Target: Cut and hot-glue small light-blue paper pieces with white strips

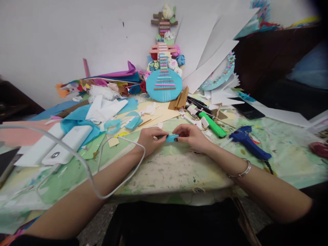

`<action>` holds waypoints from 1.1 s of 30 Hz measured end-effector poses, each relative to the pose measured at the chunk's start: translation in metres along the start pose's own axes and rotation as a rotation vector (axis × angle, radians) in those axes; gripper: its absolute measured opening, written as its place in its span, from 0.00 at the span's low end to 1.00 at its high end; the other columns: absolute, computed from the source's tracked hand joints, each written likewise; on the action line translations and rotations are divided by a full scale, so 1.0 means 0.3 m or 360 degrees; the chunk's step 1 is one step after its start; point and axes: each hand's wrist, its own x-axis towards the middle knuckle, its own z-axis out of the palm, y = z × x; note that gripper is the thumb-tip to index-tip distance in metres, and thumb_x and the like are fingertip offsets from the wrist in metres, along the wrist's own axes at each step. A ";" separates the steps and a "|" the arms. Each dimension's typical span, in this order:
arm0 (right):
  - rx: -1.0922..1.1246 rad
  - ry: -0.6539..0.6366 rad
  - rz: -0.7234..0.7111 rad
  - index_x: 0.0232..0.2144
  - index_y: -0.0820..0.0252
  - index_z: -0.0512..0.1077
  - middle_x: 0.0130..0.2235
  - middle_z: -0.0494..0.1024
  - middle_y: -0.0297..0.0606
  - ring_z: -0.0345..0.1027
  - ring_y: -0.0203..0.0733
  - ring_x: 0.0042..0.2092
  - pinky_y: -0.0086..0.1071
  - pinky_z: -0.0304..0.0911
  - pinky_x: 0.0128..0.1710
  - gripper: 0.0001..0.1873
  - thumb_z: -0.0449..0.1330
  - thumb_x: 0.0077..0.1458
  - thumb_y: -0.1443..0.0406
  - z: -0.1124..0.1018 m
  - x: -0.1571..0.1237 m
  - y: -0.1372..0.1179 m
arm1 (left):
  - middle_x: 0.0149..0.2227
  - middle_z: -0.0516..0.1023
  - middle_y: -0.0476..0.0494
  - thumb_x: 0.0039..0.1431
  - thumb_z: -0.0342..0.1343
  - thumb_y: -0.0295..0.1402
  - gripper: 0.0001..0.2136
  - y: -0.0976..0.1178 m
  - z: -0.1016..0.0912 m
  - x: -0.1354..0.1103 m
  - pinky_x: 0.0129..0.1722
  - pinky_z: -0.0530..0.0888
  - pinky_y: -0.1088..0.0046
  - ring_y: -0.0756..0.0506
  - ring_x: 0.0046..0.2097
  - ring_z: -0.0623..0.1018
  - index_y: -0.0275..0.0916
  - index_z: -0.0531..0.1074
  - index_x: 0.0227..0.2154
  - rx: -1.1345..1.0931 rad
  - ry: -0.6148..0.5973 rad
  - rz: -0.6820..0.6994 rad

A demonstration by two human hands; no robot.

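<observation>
Between my two hands, just above the near part of the table, is a small strip of light blue paper (171, 138). My left hand (153, 140) pinches its left end between thumb and fingers. At the right end, my right hand (191, 136) grips it, thumb below and fingers curled over. Behind the hands stands a paper-craft guitar (164, 87) with a round blue body, string lines and paper flowers up its neck. A blue glue gun (251, 141) lies right of my right hand, and a green marker (212, 124) lies beyond that hand.
A white power bank (68, 145) lies at the left, its white cable (89, 171) looping across my left forearm. Blue and white paper scraps (105, 109) crowd the back left. A black phone (247, 108) and white sheets (217, 65) are at the back right.
</observation>
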 end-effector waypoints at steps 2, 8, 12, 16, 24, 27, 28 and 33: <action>0.0069 -0.0023 -0.0004 0.30 0.62 0.73 0.28 0.75 0.33 0.66 0.33 0.29 0.29 0.61 0.30 0.10 0.64 0.40 0.69 -0.001 -0.001 -0.007 | 0.26 0.80 0.45 0.51 0.57 0.25 0.07 -0.002 -0.003 0.003 0.26 0.71 0.79 0.52 0.25 0.75 0.36 0.80 0.29 0.0009 -0.0007 0.0018; 0.0142 -0.0032 0.0008 0.29 0.61 0.75 0.30 0.77 0.34 0.67 0.33 0.29 0.29 0.61 0.29 0.09 0.64 0.40 0.68 -0.002 -0.005 -0.015 | 0.27 0.80 0.44 0.51 0.57 0.26 0.07 0.002 -0.013 0.009 0.28 0.72 0.77 0.51 0.27 0.76 0.37 0.80 0.29 -0.0027 -0.0029 -0.0033; 0.0116 -0.0005 -0.0015 0.29 0.60 0.75 0.28 0.77 0.33 0.66 0.33 0.28 0.29 0.61 0.29 0.08 0.64 0.40 0.69 -0.001 -0.006 -0.018 | 0.27 0.80 0.44 0.50 0.57 0.26 0.06 0.009 -0.016 0.010 0.28 0.73 0.76 0.51 0.27 0.75 0.37 0.80 0.28 -0.0092 -0.0032 -0.0097; 0.0045 0.0017 -0.0062 0.27 0.61 0.75 0.24 0.74 0.31 0.61 0.31 0.25 0.28 0.57 0.25 0.06 0.63 0.40 0.70 -0.002 -0.007 -0.019 | 0.26 0.79 0.45 0.49 0.56 0.26 0.06 0.019 -0.025 0.010 0.28 0.73 0.76 0.51 0.27 0.75 0.37 0.78 0.26 -0.0131 -0.0018 -0.0076; 0.0028 -0.0006 -0.0128 0.22 0.61 0.74 0.24 0.73 0.32 0.63 0.34 0.27 0.30 0.59 0.29 0.02 0.61 0.41 0.69 -0.003 -0.006 0.001 | 0.41 0.78 0.37 0.49 0.60 0.29 0.15 0.021 -0.038 0.007 0.38 0.75 0.69 0.44 0.43 0.76 0.36 0.75 0.42 -0.0140 -0.0205 0.0053; 0.0014 0.0011 -0.0178 0.22 0.61 0.75 0.25 0.74 0.33 0.65 0.35 0.29 0.31 0.61 0.32 0.02 0.61 0.41 0.68 -0.003 -0.006 0.000 | 0.43 0.77 0.37 0.49 0.61 0.30 0.17 0.016 -0.027 0.005 0.45 0.73 0.64 0.43 0.45 0.75 0.38 0.75 0.45 -0.0053 -0.0282 0.0198; -0.0001 0.0021 -0.0182 0.22 0.61 0.75 0.25 0.74 0.34 0.65 0.36 0.29 0.32 0.61 0.33 0.02 0.61 0.42 0.68 -0.004 -0.006 -0.001 | 0.42 0.77 0.37 0.50 0.60 0.30 0.16 0.014 -0.024 0.005 0.46 0.73 0.62 0.43 0.45 0.75 0.39 0.76 0.44 -0.0033 -0.0270 0.0227; -0.0093 0.0100 -0.0159 0.22 0.60 0.75 0.25 0.75 0.35 0.67 0.37 0.30 0.33 0.64 0.33 0.03 0.61 0.42 0.66 -0.009 -0.005 -0.001 | 0.35 0.79 0.40 0.53 0.58 0.30 0.06 0.022 -0.035 0.008 0.43 0.73 0.64 0.45 0.39 0.76 0.39 0.79 0.32 -0.0006 -0.0115 0.0249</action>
